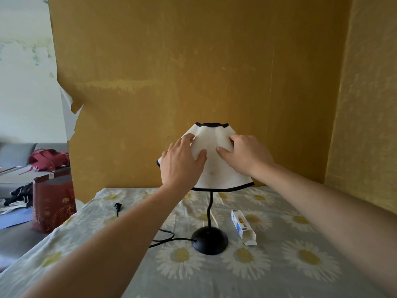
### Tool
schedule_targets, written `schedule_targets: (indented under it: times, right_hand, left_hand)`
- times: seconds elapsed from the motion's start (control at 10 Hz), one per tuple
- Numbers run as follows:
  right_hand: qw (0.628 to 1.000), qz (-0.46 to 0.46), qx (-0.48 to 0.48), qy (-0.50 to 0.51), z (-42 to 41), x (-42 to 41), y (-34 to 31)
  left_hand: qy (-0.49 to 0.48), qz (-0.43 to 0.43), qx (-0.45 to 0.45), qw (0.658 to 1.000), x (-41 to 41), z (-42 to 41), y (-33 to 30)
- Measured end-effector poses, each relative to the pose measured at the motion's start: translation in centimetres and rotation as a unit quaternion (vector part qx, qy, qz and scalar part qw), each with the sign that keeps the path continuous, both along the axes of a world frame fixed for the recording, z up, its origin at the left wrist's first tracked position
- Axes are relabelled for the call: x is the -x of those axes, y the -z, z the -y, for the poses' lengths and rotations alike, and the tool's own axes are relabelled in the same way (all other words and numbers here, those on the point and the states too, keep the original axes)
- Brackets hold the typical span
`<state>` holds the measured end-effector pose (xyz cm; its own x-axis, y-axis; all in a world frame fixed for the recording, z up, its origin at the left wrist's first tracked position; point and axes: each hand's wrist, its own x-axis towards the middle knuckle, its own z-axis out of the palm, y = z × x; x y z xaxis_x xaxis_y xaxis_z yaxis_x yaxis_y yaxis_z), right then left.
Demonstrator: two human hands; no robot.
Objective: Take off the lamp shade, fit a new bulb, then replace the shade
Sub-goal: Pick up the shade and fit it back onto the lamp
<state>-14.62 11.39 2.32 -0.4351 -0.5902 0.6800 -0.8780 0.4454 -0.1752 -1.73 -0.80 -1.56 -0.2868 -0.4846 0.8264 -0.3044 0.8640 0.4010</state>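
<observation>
We gripped the white, black-trimmed fabric lamp shade (211, 160) at frame centre, left hand (180, 164) and right hand (247, 154) on opposite flanks, fingers curled; axis upright.

both bare arms reach forward and up, close together. the left hand (182, 162) is spread wide, fingers bent a little and thumb pointing toward the other hand. the right hand (245, 153) curls its fingers, thumb sticking out to the left.

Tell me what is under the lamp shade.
Under the shade only the curved black stem shows, running down to the round base. Any bulb or socket inside is hidden by the shade.
</observation>
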Motion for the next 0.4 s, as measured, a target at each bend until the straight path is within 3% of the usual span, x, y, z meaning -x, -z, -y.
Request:
schedule_targets:
  times: [0.4]
  right_hand:
    - [1.000,0.003,0.015,0.001,-1.12,0.06,-0.65]
  left_hand:
    - [-0.014,0.011,0.035,0.999,0.39,-0.70,-0.61]
